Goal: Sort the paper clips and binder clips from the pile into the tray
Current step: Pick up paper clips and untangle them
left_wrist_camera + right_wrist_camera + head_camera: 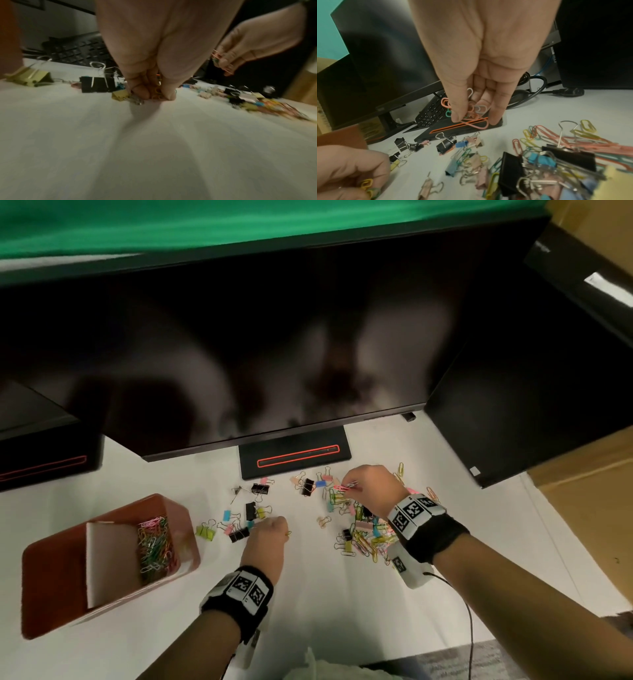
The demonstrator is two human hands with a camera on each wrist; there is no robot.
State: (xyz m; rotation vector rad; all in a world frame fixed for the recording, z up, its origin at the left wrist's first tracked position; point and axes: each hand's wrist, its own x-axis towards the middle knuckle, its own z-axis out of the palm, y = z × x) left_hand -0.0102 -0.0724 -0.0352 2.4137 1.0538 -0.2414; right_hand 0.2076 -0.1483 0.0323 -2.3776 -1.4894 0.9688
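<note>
Left hand (265, 537) low on the worktop (342, 604), fingers (143, 92) pinching yellow clips (367, 184). Tray (51, 559) sits left, clips inside. Beyond, right hand (371, 487) above the pile (366, 534), fingers (458, 108) pinching pink clips (471, 119).
</note>
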